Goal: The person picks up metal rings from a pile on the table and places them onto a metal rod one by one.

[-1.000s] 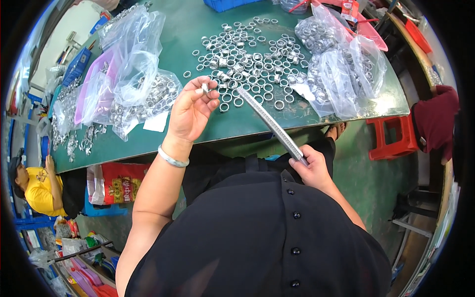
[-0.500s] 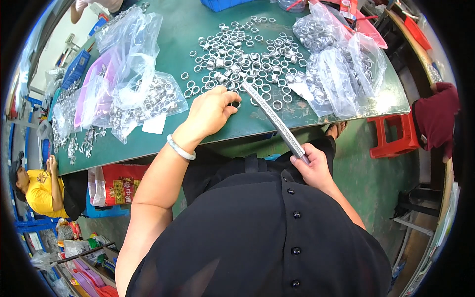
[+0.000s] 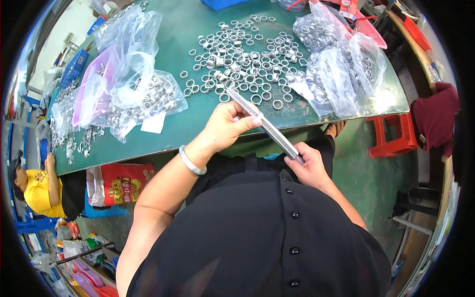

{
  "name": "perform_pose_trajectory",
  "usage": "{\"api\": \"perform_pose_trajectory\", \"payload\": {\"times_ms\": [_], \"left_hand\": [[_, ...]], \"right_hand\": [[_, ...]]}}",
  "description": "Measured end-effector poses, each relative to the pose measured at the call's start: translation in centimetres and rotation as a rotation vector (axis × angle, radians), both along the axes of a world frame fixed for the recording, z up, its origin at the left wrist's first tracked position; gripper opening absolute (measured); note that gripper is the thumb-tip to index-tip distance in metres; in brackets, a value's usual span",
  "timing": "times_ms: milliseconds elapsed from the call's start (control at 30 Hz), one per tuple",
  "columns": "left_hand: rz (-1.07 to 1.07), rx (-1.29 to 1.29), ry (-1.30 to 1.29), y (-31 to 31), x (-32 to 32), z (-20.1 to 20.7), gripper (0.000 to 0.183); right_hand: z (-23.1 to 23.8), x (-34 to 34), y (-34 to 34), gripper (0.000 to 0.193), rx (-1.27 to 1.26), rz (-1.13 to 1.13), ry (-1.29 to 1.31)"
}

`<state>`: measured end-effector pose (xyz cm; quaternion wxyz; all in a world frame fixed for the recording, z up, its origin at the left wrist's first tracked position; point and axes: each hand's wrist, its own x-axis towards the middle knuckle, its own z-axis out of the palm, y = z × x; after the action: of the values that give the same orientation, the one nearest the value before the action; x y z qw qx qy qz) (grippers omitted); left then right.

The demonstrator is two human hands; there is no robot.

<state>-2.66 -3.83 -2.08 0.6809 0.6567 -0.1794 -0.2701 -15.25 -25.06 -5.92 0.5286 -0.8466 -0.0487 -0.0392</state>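
One long grey ring mandrel (image 3: 271, 130), its face marked with a fine scale, slants across both hands just over the near edge of the bench (image 3: 203, 121), its far tip above the nearest of the loose rings (image 3: 245, 64). The right hand (image 3: 310, 166) grips its lower end, fingers wrapped closely around it. Farther up, the left hand (image 3: 231, 126) has its fingers drawn narrow about the mandrel, the thumb laid across its face; whether they also pinch a ring, I cannot tell. A pale bangle (image 3: 188, 163) circles the left wrist.

Dozens of silver-coloured rings lie scattered beyond the hands on the green top, some overlapping, others flat and apart. To their left, a clear plastic bag (image 3: 161, 91) of rings rests with a white paper slip (image 3: 153, 123) at its near edge, beside a lilac tray (image 3: 89, 81) partly covered by plastic. To their right sit more clear bags (image 3: 339, 81) full of rings, with a pink tray (image 3: 373, 37) behind them. A blue bin (image 3: 225, 4) shows at the far edge.

Right of the bench stand a red stool (image 3: 393, 136) and a maroon cloth (image 3: 438, 116) hanging near it. At the left, a co-worker in a yellow shirt (image 3: 42, 190) sits near a red-and-white sack (image 3: 126, 184).
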Motion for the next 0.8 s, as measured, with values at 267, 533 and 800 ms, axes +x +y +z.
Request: {"api": "perform_pose_trajectory", "payload": {"times_ms": [267,533,800], "left_hand": [[0.081,-0.155,0.102,-0.2,-1.5,0.2,0.026],[0.106,-0.192,0.14,-0.5,-1.9,0.8,0.024],[0.171,-0.345,0.179,-0.6,-2.2,0.4,0.02]], "right_hand": [[0.2,-0.1,0.2,0.011,0.019,0.009,-0.011],[0.3,-0.3,0.2,0.011,0.036,0.013,0.021],[1.5,0.1,0.5,0.012,0.007,0.041,-0.073]]}}
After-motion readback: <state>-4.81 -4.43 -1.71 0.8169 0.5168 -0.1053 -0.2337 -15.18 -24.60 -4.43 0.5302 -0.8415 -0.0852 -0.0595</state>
